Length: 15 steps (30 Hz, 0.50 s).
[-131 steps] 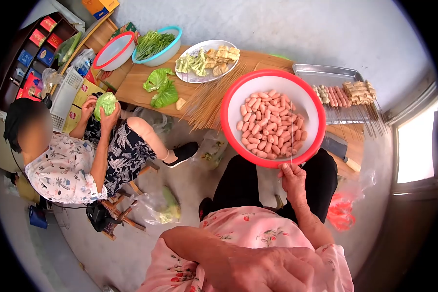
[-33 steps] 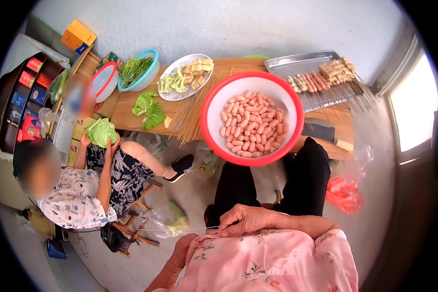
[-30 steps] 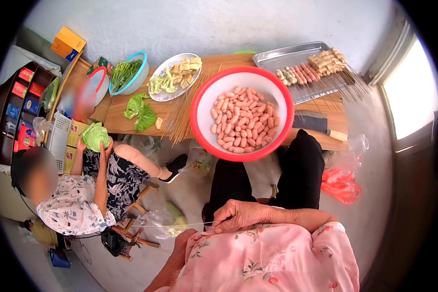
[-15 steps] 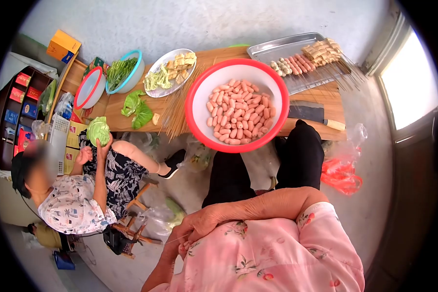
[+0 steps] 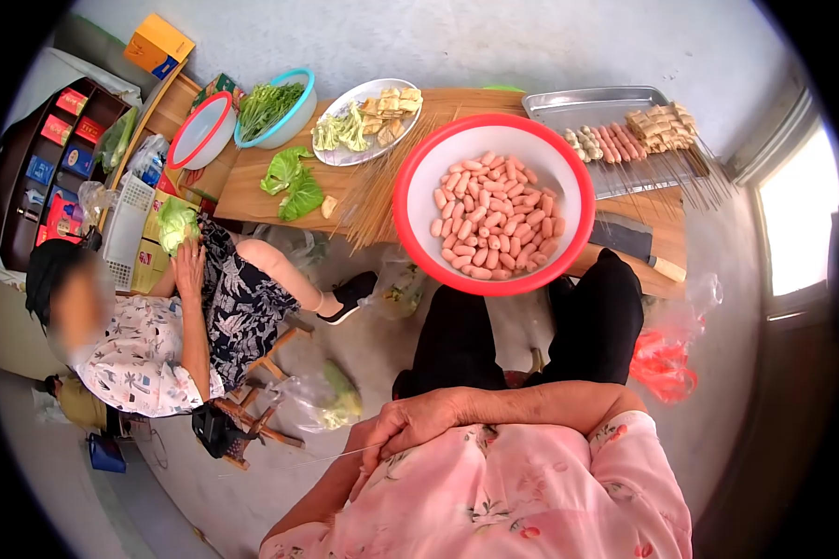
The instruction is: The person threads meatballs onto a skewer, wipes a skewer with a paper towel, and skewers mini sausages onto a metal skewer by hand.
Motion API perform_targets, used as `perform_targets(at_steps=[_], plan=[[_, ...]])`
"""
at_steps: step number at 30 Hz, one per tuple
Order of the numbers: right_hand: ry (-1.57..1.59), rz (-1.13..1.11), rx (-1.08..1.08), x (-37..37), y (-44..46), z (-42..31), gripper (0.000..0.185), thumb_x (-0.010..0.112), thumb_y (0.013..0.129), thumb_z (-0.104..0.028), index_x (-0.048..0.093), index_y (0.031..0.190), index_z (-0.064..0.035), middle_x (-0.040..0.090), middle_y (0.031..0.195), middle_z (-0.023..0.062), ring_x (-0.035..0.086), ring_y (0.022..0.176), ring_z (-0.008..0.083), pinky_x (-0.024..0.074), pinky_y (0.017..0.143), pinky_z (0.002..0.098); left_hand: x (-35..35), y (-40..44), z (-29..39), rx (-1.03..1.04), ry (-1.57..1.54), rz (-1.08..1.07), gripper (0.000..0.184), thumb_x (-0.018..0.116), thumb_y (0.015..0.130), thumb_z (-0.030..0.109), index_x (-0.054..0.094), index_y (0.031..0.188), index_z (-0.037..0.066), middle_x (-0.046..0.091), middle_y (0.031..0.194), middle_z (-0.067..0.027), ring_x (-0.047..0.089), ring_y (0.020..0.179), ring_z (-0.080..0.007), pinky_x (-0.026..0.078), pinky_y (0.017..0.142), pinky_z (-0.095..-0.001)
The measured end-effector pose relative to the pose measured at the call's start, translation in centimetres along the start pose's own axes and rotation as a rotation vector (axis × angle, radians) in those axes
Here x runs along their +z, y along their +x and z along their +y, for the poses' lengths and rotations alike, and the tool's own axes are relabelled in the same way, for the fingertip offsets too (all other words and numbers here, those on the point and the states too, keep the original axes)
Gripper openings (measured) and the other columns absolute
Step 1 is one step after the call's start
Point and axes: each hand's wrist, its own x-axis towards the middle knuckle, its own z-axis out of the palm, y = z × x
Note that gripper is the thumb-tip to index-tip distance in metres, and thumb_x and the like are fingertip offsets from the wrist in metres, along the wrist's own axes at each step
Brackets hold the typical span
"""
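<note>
My right hand point(image 5: 427, 416) lies across my lap, its fingers folded over my left hand point(image 5: 371, 442). The fingers of my left hand are mostly hidden beneath it. From the joined hands a thin pale strand point(image 5: 289, 460) runs out to the left; what it is I cannot make out. Beyond my knees, a red-rimmed white basin point(image 5: 404, 200) at the table's edge holds many small sausages point(image 5: 499, 219). To its left lie loose bamboo skewers point(image 5: 368, 200). A cleaver point(image 5: 622, 235) rests on the right, its wooden handle pointing toward me.
On the wooden table point(image 5: 242, 182) are a metal tray point(image 5: 569, 104) of skewered food, an oval plate point(image 5: 331, 158), lettuce leaves point(image 5: 292, 184) and a blue-rimmed basin point(image 5: 309, 88) of greens. At left a seated person point(image 5: 149, 359) holds a cabbage point(image 5: 175, 225). Plastic bags point(image 5: 664, 359) lie on the floor.
The view has shifted, so the table appears further right. My right hand now covers more of my left. The other person's hand has moved onto the near side of the cabbage.
</note>
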Motion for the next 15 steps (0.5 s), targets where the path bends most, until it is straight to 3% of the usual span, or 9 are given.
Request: perform_targets(at_steps=[5, 10, 15], plan=[[-0.08, 0.045, -0.022, -0.2, -0.1, 0.5, 0.02, 0.053, 0.09, -0.006, 0.065, 0.105, -0.0014, 0.066, 0.098, 0.0059, 0.058, 0.093, 0.0122, 0.0445, 0.083, 0.0246, 0.7, 0.9, 0.5, 0.017, -0.016, -0.017, 0.026, 0.063, 0.082, 0.019, 0.065, 0.106, 0.01, 0.066, 0.095, -0.0061, 0.061, 0.085, -0.0205, 0.049, 0.073, -0.0318], [0.24, 0.126, 0.178, 0.0, -1.4, -0.9, 0.018, 0.053, 0.091, -0.006, 0.065, 0.103, -0.0014, 0.066, 0.094, 0.0031, 0.057, 0.089, 0.0094, 0.045, 0.079, 0.0237, 0.6, 0.3, 0.2, 0.0, -0.039, -0.003, 0.026, 0.063, 0.082, 0.019, 0.065, 0.107, 0.01, 0.066, 0.095, -0.006, 0.061, 0.086, -0.0201, 0.049, 0.073, -0.0317], [0.182, 0.117, 0.141, -0.3, -1.2, 0.2, 0.018, 0.052, 0.092, -0.007, 0.065, 0.103, -0.0002, 0.066, 0.094, 0.0019, 0.058, 0.087, 0.0085, 0.0454, 0.079, 0.022, 0.3, -0.8, -0.8, -0.027, -0.058, 0.014, 0.026, 0.063, 0.083, 0.019, 0.065, 0.107, 0.009, 0.066, 0.095, -0.0059, 0.061, 0.086, -0.0198, 0.049, 0.074, -0.0315]])
